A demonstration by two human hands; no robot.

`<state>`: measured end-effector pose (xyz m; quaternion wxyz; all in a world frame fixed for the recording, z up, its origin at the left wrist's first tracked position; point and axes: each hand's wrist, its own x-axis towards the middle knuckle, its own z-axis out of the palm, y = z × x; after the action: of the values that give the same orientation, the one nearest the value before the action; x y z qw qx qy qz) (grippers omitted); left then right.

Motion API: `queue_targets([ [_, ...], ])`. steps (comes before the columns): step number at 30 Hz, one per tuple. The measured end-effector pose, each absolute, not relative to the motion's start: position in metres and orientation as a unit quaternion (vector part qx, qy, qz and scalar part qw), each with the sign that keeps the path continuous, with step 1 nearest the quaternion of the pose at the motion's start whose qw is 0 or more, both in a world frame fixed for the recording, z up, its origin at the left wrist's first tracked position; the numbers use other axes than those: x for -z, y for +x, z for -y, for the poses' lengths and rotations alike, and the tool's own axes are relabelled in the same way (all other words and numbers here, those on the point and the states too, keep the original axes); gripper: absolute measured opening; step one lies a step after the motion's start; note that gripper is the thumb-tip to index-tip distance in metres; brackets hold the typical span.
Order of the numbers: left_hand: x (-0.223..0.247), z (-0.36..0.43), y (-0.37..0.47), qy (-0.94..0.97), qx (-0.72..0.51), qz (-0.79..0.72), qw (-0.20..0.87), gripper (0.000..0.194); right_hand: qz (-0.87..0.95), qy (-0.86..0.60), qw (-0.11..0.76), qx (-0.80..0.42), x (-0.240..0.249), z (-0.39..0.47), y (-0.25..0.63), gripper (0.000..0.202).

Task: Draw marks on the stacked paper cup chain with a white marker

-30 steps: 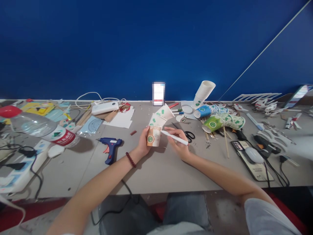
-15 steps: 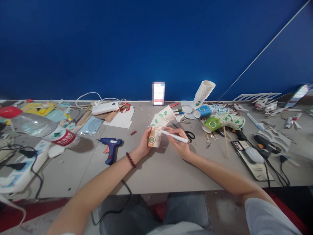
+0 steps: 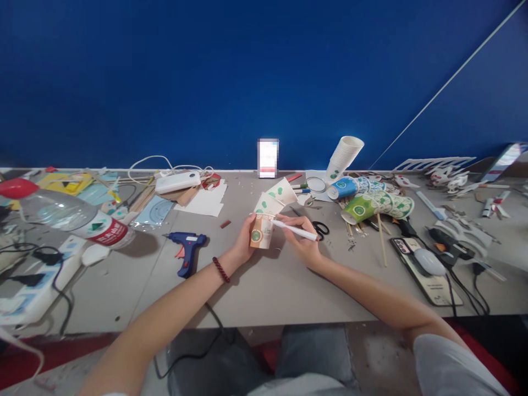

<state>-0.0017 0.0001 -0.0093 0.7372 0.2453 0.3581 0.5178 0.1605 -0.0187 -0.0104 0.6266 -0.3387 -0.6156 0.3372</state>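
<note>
Grey table [image 3: 264,291]: cup [image 3: 260,234] within left grip [image 3: 243,245]

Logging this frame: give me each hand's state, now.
Left hand: closed around orange-and-white paper cup.
Right hand: closed on white marker pen, tip at cup.

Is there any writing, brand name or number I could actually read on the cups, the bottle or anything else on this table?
No text here can be read.
Water bottle: red label with white characters, too blurred.
Orange paper cup in the left hand: round green logo, lettering too small.
Green cups: round logos only.
Phone at the wall: blurred out.
</note>
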Motion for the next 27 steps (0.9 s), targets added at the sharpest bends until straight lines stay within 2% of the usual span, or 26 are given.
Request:
queue_targets([
  [6, 0.0104, -0.0006, -0.0014, 0.250, -0.508, -0.363, 0.740, 0.042, 0.615, -0.338, 0.639, -0.316, 0.0140, 0.0169, 0.1596, 0.021],
  [14, 0.0083, -0.0004, -0.0001, 0.241, -0.526, -0.358, 0.733, 0.035, 0.613, -0.350, 0.635, -0.313, 0.0141, 0.0169, 0.1594, 0.026],
  [22, 0.0083, 0.0001, -0.0014, 0.247, -0.511, -0.364, 0.738, 0.040, 0.626, -0.345, 0.630, -0.303, 0.0125, 0.0181, 0.1601, 0.018],
  [27, 0.0072, 0.0003, -0.0009, 0.238, -0.515, -0.366, 0.738, 0.037, 0.633, -0.342, 0.625, -0.303, 0.0116, 0.0194, 0.1609, 0.017],
])
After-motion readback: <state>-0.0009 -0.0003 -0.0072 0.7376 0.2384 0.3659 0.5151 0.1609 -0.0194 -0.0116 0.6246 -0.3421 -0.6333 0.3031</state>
